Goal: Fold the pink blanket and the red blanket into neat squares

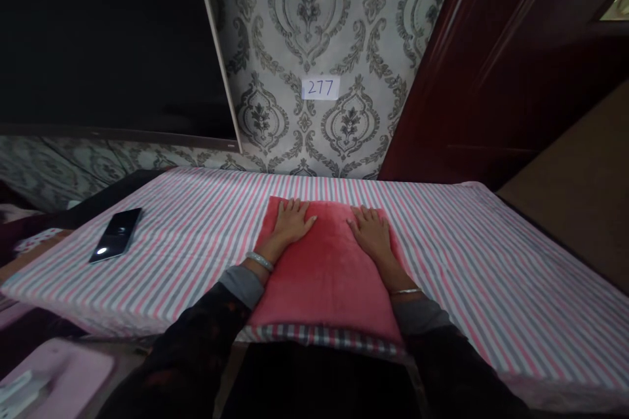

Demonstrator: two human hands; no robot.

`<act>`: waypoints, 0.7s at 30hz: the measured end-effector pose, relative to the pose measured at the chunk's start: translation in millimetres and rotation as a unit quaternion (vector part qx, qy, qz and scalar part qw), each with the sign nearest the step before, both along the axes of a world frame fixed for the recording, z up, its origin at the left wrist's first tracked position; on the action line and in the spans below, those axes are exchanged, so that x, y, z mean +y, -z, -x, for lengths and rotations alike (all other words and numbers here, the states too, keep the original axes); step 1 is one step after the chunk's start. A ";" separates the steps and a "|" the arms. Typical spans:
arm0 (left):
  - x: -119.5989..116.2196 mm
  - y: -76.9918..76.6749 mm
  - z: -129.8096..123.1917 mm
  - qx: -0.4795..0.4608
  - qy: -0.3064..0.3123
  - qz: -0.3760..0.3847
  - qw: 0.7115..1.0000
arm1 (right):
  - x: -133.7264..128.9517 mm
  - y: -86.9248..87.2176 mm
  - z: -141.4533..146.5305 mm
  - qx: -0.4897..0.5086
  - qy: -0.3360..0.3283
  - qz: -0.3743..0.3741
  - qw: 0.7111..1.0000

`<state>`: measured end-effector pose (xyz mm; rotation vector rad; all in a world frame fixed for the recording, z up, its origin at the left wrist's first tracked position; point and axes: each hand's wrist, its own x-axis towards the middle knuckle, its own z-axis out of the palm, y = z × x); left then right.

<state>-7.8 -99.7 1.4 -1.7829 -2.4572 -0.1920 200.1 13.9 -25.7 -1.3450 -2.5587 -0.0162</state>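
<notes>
Left hand (292, 222): open and flat, palm down, fingers lightly spread, pressing on a red plush cushion (324, 268), gripping nothing; right hand (371, 234): likewise open and flat on the same cushion, level with the left hand and apart from it; cushion: lying flat beneath and between both hands, its far edge just past the fingertips; silver bangle (259, 261) at the left wrist, thin metal bangle (405, 291) at the right; grey cuffs (238, 286) and dark patterned sleeves (194, 334) behind each hand; strip of checked fabric (319, 335) just behind the cushion, toward the body; pink, white and grey striped sheet (442, 255) spreading beneath the cushion on both sides; black smartphone (116, 234) lying on the sheet, well left of the left hand; beyond the fingertips, damask-patterned wallpaper (304, 26) bearing a paper label (320, 88) marked "277"; dark flat screen (113, 39) up and to the left; dark red wooden door (491, 59) up and to the right.
</notes>
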 end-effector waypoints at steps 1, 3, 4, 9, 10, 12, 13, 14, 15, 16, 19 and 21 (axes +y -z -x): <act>-1.8 -0.9 -0.9 0.002 -0.002 -0.010 1.000 | -0.5 -0.4 -0.1 -0.001 0.001 -0.002 1.000; -5.3 -2.9 -3.1 0.013 -0.021 -0.037 0.999 | -0.9 -0.7 0.0 -0.002 0.002 -0.008 1.000; -6.7 -4.0 -4.2 0.019 -0.036 -0.048 0.998 | -0.9 -0.5 0.2 -0.002 0.003 -0.010 1.000; -7.8 -9.1 -2.7 -0.014 -0.081 -0.029 0.996 | -1.8 -0.2 2.2 0.002 0.007 -0.007 1.000; -7.3 -10.7 0.2 -0.035 -0.077 -0.010 0.996 | -2.2 -0.8 2.2 0.004 0.007 -0.004 1.000; -7.4 -15.4 8.7 -0.072 -0.066 0.026 0.995 | -2.3 -3.3 0.8 0.006 0.006 0.004 1.000; -8.4 -18.6 13.6 -0.085 -0.061 0.040 0.994 | -1.7 -5.2 -0.8 0.006 0.003 0.010 1.000; -10.1 -22.2 18.2 -0.093 -0.059 0.049 0.993 | -0.5 -7.6 -2.9 0.003 -0.003 0.018 1.000; -12.4 -26.1 21.8 -0.096 -0.059 0.054 0.992 | 1.1 -10.4 -5.5 -0.003 -0.012 0.029 0.999; -15.1 -30.0 23.7 -0.094 -0.062 0.053 0.992 | 3.1 -13.6 -8.2 -0.011 -0.022 0.041 0.999; -22.6 -37.5 14.8 -0.081 -0.073 0.037 0.993 | 7.8 -24.2 -13.9 -0.026 -0.038 0.062 0.997; -24.9 -35.9 -4.0 -0.070 -0.028 0.017 0.997 | 7.2 -30.2 -12.6 -0.018 -0.057 0.049 0.997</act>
